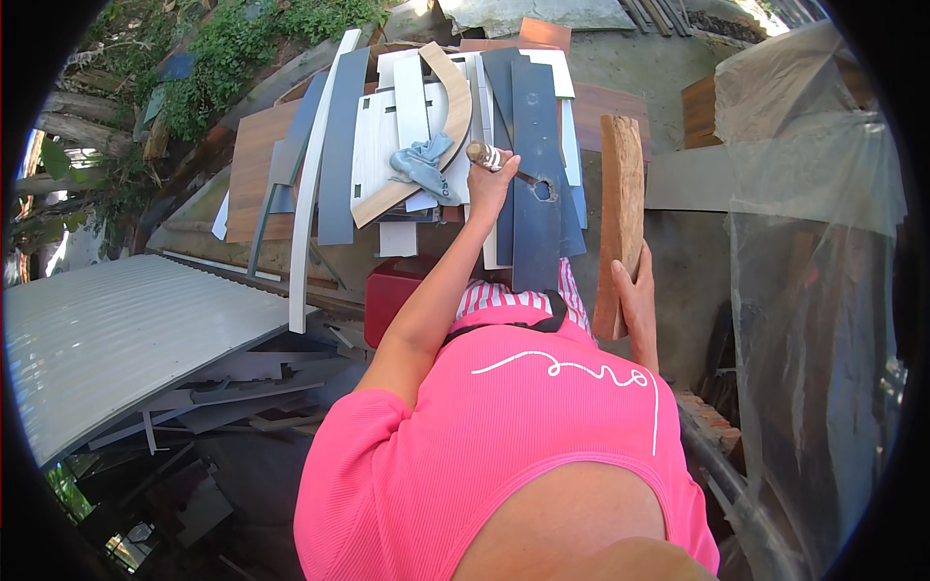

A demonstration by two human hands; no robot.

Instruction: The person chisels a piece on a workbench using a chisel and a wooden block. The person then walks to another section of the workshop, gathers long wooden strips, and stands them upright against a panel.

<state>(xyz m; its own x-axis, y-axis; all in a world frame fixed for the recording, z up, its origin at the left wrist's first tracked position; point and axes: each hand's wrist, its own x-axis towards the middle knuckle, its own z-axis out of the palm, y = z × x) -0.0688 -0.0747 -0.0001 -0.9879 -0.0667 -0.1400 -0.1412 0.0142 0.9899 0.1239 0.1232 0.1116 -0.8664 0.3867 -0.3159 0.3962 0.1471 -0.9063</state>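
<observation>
My left hand [492, 187] is closed around a chisel-like tool [479, 153] with a wooden handle, its dark blade slanting to the right. The blade's tip lies at the edge of a rough hole [542, 191] broken into a dark blue-grey board [536, 107]. In my right hand [636, 289] is a thick, rough length of wood [622, 184], gripped near its lower end. That wood stands apart from the tool, to the right of the board. A crumpled blue-grey cloth [423, 169] lies left of my left hand, against a curved wooden piece [455, 87].
White panels [373, 126], a long white strip [315, 194] and brown boards [263, 155] pile up in front of me. A red object [392, 290] is beneath the pile. Corrugated sheeting [126, 329] stands at left; clear plastic sheeting [804, 242] hangs at right.
</observation>
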